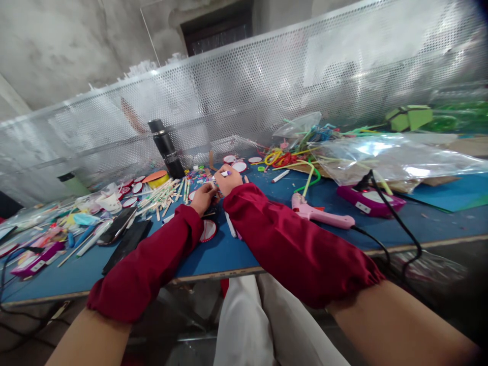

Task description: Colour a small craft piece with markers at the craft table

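Note:
Over the middle of the blue table, my right hand point(229, 182) is closed around a white marker with a purple end point(225, 174). Close beside it, my left hand point(205, 198) is pinched, its fingertips near the marker's lower part; what they grip is too small to tell. A round white disc with a red rim point(208, 231) lies just below my left hand. Under my right wrist is another white marker point(231, 225), partly covered by the red sleeve. Beyond my hands lie more white discs point(239, 166) and scattered small colourful beads point(202, 175).
A black bottle point(166, 148) stands behind a pile of wooden sticks point(162, 195). A phone point(117, 225) lies left. To the right are a pink glue gun point(324, 216) with its cord, a purple power strip point(369, 201), pipe cleaners point(284, 158) and clear plastic point(381, 155).

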Motion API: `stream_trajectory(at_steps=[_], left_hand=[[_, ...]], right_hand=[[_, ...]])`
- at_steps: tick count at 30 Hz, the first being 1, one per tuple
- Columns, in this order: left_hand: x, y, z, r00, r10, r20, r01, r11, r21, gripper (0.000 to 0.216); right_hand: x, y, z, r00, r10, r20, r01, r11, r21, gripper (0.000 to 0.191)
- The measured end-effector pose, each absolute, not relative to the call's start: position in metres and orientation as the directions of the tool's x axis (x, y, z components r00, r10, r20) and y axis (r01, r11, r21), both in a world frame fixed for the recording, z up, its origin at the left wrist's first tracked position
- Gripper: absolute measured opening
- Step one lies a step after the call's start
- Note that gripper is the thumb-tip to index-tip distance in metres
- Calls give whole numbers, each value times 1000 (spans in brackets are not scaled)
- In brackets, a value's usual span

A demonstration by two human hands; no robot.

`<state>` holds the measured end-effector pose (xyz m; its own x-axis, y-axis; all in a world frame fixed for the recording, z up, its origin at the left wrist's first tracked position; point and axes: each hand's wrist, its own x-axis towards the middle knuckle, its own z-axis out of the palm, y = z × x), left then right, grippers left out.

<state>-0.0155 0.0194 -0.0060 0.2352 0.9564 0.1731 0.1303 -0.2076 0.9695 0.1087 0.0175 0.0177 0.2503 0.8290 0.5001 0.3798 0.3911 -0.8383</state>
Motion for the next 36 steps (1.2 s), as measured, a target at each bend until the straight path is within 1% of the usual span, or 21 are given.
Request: stream_trajectory(at_steps=[7,13,36], left_hand=[[-16,20,-7,246,952,182,123,-217,968,17],[-15,18,-6,237,955,179,126,-212,969,19],[-17,20,-8,248,951,184,112,-217,970,19]], right_hand=[[108,17,17,249,828,503,379,394,-837,12],[108,16,19,257,844,470,386,357,-851,12],[108,16,18,246,838,488,402,370,-838,13]])
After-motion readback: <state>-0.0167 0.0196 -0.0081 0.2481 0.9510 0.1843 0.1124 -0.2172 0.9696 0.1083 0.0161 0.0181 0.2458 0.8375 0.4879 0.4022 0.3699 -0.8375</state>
